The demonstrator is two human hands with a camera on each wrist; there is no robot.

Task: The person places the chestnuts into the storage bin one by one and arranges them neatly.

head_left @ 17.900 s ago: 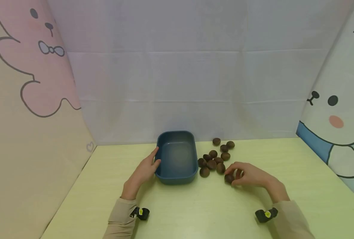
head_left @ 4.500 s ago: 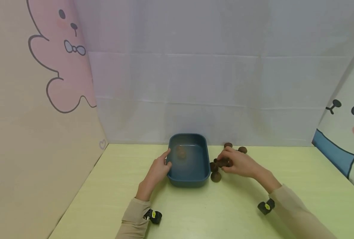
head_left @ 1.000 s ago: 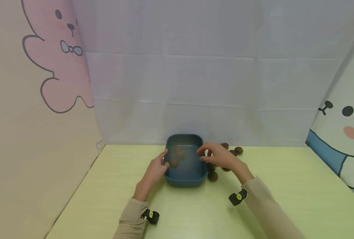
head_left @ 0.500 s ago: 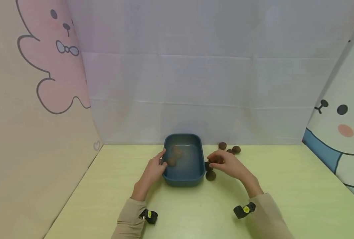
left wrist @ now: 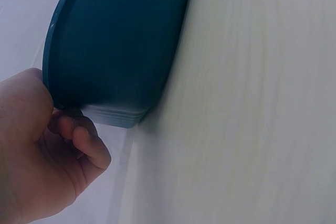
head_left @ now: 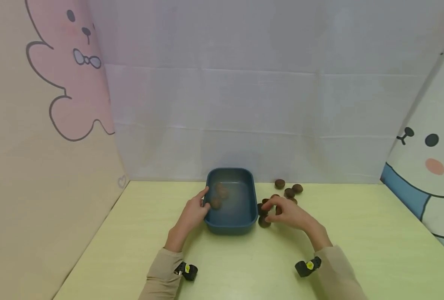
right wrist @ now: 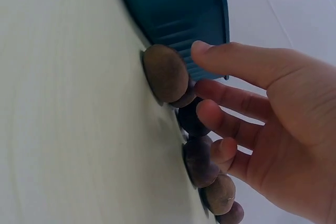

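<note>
My left hand (head_left: 191, 213) grips the left wall of a blue rectangular box (head_left: 231, 229), thumb at the rim. In the left wrist view its other fingers curl below the rim, outside the box. A few chestnuts (head_left: 216, 203) lie inside, toward the left. My right hand (head_left: 290, 213) hovers over the pile to the right of the box, thumb and fingers parted. Its fingertips come close to the nearest chestnut (right wrist: 166, 73), which lies on the table by the box's end. More chestnuts line up beyond the fingers, partly hidden by the hand in the head view.
Behind the pile, loose chestnuts (head_left: 280, 183) lie near the white back curtain (head_left: 214, 104). The pale yellow-green table (head_left: 244, 266) extends in front of the box. Printed side panels (head_left: 83, 91) stand left and right.
Chestnuts have gone from the pile into the box since the oldest frame. My right hand was over the box's edge, then came back to the pile and moved slightly nearer. Left hand stays put.
</note>
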